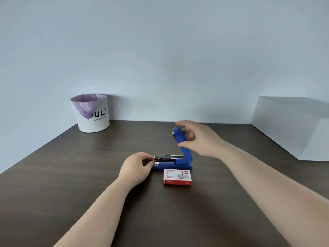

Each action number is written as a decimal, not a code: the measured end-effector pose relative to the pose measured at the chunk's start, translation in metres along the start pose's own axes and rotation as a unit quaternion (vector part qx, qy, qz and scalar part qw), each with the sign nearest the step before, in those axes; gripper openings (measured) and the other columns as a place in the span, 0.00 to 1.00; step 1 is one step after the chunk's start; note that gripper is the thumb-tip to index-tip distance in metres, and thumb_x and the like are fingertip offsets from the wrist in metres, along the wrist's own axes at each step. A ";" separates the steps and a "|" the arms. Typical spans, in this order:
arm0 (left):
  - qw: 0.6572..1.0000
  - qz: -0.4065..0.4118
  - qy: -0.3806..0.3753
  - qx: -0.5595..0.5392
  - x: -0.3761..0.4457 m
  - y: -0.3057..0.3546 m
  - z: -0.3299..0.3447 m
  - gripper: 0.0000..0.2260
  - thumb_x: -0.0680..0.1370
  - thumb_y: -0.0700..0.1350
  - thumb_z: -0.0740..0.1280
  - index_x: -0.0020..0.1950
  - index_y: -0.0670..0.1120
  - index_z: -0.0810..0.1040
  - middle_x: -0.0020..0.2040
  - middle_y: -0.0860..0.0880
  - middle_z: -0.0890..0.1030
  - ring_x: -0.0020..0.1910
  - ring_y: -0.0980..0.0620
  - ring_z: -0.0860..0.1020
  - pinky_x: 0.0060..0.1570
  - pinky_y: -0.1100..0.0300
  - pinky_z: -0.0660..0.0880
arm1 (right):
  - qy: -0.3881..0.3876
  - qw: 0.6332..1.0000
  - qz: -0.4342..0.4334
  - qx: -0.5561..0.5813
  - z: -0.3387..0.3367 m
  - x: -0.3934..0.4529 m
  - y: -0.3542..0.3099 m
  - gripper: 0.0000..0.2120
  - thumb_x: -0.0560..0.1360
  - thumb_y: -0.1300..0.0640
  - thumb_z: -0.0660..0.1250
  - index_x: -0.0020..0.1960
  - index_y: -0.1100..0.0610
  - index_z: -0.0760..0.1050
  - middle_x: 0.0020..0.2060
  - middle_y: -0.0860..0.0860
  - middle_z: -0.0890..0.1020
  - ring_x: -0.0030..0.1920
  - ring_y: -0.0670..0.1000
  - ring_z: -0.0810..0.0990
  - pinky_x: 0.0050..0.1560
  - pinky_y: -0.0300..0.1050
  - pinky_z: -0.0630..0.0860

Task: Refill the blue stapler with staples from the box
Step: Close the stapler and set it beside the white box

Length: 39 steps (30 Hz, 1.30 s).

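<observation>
The blue stapler (185,154) lies on the dark wooden table (71,175) with its top cover swung up almost vertical and its metal staple channel exposed. My left hand (137,168) pinches the front end of the stapler's metal channel and base. My right hand (197,138) is around the raised blue cover, thumb and fingers spread at its sides; it is blurred, so firm contact is unclear. A red and white staple box (177,177) lies closed on the table just in front of the stapler.
A white bin (94,118) with a purple liner stands at the back left against the wall. A white box-like block (292,127) sits at the right edge of the table.
</observation>
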<state>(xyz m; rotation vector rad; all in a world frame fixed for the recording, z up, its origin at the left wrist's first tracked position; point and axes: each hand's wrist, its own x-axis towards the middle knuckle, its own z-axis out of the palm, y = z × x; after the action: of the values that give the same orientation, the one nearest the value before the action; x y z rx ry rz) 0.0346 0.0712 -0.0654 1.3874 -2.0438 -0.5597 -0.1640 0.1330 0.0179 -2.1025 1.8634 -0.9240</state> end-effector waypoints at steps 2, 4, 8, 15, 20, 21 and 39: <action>1.000 -0.002 0.001 -0.002 0.000 0.000 0.000 0.08 0.75 0.45 0.67 0.52 0.49 0.82 0.53 0.52 0.84 0.53 0.52 0.80 0.53 0.62 0.72 | -0.024 1.000 0.001 -0.011 0.014 0.002 -0.004 0.25 0.71 0.57 0.71 0.66 0.52 0.71 0.53 0.49 0.81 0.42 0.46 0.77 0.45 0.33 0.71; 1.000 -0.003 -0.001 -0.003 0.000 -0.001 0.000 0.08 0.75 0.45 0.67 0.52 0.49 0.81 0.53 0.52 0.84 0.53 0.52 0.80 0.53 0.61 0.72 | -0.057 0.997 -0.001 -0.042 0.028 0.002 -0.006 0.21 0.72 0.56 0.70 0.64 0.53 0.74 0.57 0.50 0.82 0.46 0.48 0.78 0.48 0.38 0.70; 1.000 0.003 -0.007 0.005 0.002 -0.002 -0.001 0.09 0.75 0.46 0.66 0.53 0.48 0.81 0.53 0.51 0.84 0.54 0.52 0.80 0.54 0.59 0.73 | -0.079 0.994 -0.006 -0.078 0.041 0.005 -0.001 0.17 0.74 0.54 0.68 0.62 0.54 0.76 0.58 0.49 0.81 0.46 0.44 0.74 0.48 0.37 0.67; 1.000 -0.001 -0.008 0.009 0.005 -0.003 0.001 0.09 0.75 0.46 0.66 0.54 0.49 0.81 0.53 0.51 0.84 0.54 0.52 0.80 0.54 0.60 0.73 | -0.105 0.989 0.018 -0.104 0.038 -0.001 0.017 0.17 0.73 0.51 0.68 0.61 0.54 0.76 0.56 0.50 0.81 0.55 0.51 0.78 0.57 0.45 0.74; 1.000 -0.010 -0.008 0.016 0.002 0.001 0.000 0.09 0.75 0.46 0.66 0.54 0.49 0.81 0.53 0.51 0.84 0.54 0.51 0.80 0.54 0.58 0.73 | -0.069 0.993 0.018 -0.094 0.038 -0.012 0.025 0.15 0.74 0.51 0.67 0.59 0.55 0.77 0.51 0.51 0.83 0.47 0.51 0.77 0.51 0.45 0.73; 1.000 -0.011 -0.007 0.018 0.001 0.002 0.000 0.09 0.75 0.46 0.65 0.53 0.49 0.81 0.53 0.51 0.84 0.54 0.50 0.80 0.54 0.58 0.73 | -0.065 0.994 0.020 -0.090 0.037 -0.015 0.027 0.15 0.74 0.52 0.66 0.59 0.55 0.77 0.49 0.51 0.82 0.45 0.51 0.76 0.49 0.45 0.73; 0.995 -0.021 0.082 0.048 0.042 0.093 0.029 0.12 0.76 0.45 0.60 0.58 0.48 0.76 0.50 0.51 0.80 0.49 0.47 0.77 0.47 0.57 0.71 | 0.051 0.986 0.132 -0.092 0.014 -0.031 0.089 0.11 0.72 0.52 0.64 0.50 0.58 0.75 0.47 0.54 0.81 0.46 0.56 0.78 0.46 0.49 0.76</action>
<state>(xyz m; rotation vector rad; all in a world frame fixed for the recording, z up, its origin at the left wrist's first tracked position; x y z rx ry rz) -0.0598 0.0661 -0.0174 1.4845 -1.9361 -0.3567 -0.2310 0.1416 -0.0499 -1.8674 2.2906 -0.8377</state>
